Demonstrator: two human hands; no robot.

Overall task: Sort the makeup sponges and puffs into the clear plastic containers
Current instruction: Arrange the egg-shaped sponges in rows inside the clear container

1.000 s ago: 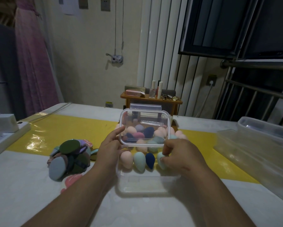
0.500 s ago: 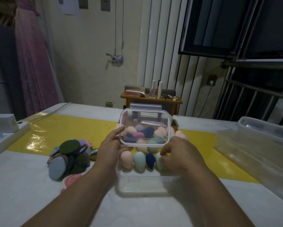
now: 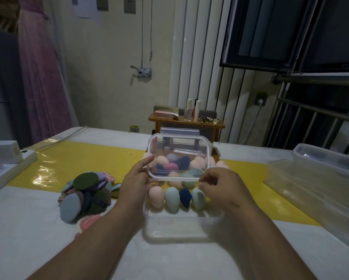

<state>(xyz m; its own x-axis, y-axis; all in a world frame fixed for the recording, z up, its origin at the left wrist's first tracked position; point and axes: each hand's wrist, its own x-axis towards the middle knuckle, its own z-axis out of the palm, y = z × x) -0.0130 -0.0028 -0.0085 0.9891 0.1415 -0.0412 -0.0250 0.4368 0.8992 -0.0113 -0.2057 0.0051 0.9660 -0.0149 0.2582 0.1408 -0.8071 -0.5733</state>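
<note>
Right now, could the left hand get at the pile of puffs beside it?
Probably yes: the pile of puffs lies uncovered just left of the left hand, with nothing between them. But that hand holds the clear lid, so it must let go first.

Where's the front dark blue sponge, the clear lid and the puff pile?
front dark blue sponge (image 3: 185,198): head view, its middle.
clear lid (image 3: 178,146): head view, upper panel.
puff pile (image 3: 86,180): head view, dark green top puff.
</note>
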